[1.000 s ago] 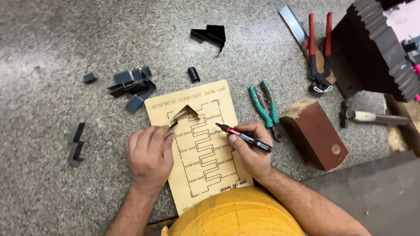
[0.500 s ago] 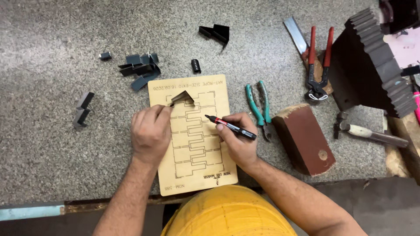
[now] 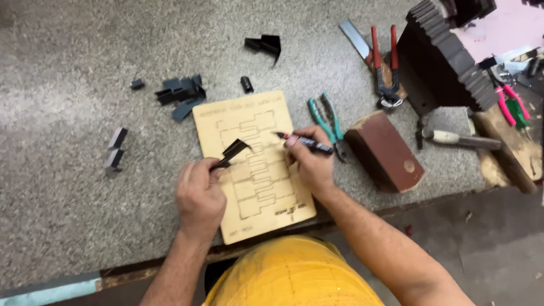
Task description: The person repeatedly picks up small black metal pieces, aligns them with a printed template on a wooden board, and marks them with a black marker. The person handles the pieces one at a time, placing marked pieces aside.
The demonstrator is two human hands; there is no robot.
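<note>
No container shows on the speckled surface. The left hand pinches a bent black strip over the wooden template board; the right hand grips a red-tipped black marker, its tip on the board. Green-handled pliers lie just beside the board. Half a second ago the strip sat nearer the board's top edge, and the marker lay lower down.

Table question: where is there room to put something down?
The table is bare at far left, beyond the two small black blocks, and along the front edge below them. It is crowded right of the wooden board: green pliers, brown block, red pincers, hammer.
</note>
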